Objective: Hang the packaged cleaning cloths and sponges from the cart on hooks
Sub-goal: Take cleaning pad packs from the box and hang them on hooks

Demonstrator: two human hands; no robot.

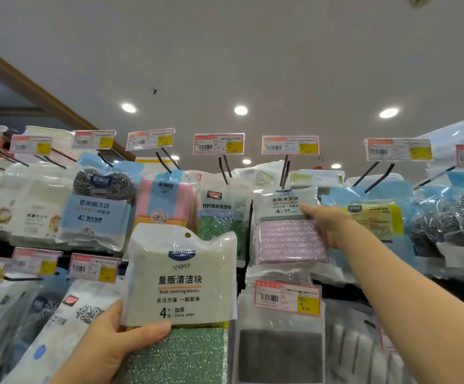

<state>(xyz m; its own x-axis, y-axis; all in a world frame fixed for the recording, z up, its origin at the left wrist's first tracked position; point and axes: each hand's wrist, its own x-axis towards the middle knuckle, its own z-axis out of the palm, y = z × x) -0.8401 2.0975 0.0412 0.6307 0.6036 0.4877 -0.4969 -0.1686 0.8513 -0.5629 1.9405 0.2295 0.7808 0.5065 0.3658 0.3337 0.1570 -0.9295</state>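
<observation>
Up at the top row of hooks, the right hand (325,223) is gripping a pink sponge pack (286,231) by its side, thumb in front; whether it is fully on its hook (285,171) I cannot tell. Lower down, the left hand (120,338) is holding a green sponge pack (180,286) with the thumb across its front, waiting to be hung. So one pack is at its hook and at least one is left. The green pack is showing "Bulk cleaning blocks" and a big "4". A price tag (288,297) beneath the pink pack is showing 8.90.
</observation>
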